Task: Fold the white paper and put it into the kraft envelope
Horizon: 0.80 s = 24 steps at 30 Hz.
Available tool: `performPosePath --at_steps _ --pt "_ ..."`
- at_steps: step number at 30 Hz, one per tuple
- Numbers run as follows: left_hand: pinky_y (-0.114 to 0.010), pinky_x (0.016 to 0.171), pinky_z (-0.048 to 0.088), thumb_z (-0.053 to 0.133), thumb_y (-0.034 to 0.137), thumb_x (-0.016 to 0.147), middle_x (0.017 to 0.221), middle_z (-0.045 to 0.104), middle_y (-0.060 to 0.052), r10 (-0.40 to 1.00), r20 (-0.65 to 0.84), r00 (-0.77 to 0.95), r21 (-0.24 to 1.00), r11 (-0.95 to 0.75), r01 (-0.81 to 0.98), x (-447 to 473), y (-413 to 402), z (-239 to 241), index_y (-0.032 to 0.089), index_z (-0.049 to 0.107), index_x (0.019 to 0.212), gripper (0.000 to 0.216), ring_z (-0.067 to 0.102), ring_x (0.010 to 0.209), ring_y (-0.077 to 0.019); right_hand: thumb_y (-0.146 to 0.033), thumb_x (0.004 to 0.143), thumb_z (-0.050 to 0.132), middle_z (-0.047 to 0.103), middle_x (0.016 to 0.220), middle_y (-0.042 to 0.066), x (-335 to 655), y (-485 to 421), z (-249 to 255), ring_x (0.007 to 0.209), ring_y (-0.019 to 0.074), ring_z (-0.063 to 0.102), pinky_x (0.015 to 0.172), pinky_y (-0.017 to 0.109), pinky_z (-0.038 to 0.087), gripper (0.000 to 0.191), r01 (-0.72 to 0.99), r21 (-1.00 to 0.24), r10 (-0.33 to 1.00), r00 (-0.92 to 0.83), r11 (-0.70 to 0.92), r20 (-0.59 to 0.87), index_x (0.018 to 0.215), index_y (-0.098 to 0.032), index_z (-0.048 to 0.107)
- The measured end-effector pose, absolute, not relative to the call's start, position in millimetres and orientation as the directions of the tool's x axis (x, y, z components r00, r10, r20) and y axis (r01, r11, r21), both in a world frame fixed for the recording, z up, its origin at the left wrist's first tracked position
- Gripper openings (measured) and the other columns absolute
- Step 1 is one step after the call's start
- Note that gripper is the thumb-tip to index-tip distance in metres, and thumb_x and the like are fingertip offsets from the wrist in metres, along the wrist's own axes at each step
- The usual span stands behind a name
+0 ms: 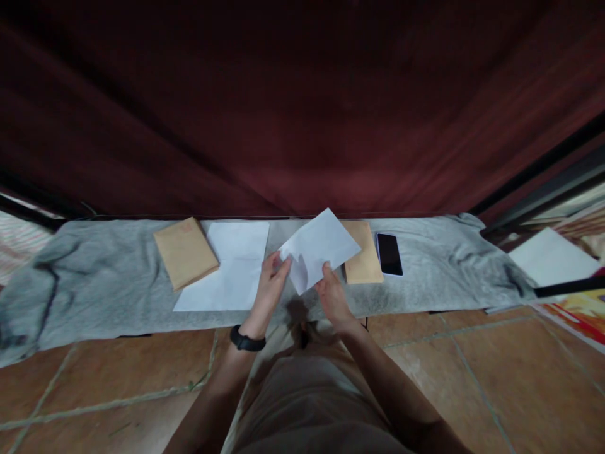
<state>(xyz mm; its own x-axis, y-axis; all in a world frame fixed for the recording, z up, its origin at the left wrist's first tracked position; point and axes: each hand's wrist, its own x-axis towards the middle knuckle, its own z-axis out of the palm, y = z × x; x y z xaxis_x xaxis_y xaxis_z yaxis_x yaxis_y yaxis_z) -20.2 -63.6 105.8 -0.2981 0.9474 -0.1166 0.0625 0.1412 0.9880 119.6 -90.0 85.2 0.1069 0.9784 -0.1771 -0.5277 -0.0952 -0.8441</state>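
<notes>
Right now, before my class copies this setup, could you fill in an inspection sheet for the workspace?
Surface: wrinkled grey cloth
Work items: held white paper; flat white paper, partly under the left brown envelope; right brown envelope, partly hidden by the held white paper
Clutter: smartphone, screen dark, beside the right brown envelope
Hands: left hand and right hand both grip the held white paper
Cables: none identifiable
Surroundings: dark red curtain behind, tiled floor below

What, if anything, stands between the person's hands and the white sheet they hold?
Nothing visible: the left hand and right hand both grip the sheet directly. The phone lies apart, to the right.
</notes>
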Motion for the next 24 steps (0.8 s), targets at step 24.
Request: performPosePath --at_steps 24 --pt "-0.043 0.090 0.057 0.059 0.023 0.086 0.114 0.076 -0.012 0.987 -0.035 -0.156 0.700 0.136 0.701 -53 -64 26 0.017 0.052 0.147 0.062 0.073 0.094 -0.0294 -0.061 0.089 0.058 0.079 0.101 0.013 152 -121 24 0.088 0.0276 0.075 0.085 0.047 0.061 0.046 -0.091 -0.942 0.946 -0.069 -0.324 -0.318 0.099 -0.020 0.075"
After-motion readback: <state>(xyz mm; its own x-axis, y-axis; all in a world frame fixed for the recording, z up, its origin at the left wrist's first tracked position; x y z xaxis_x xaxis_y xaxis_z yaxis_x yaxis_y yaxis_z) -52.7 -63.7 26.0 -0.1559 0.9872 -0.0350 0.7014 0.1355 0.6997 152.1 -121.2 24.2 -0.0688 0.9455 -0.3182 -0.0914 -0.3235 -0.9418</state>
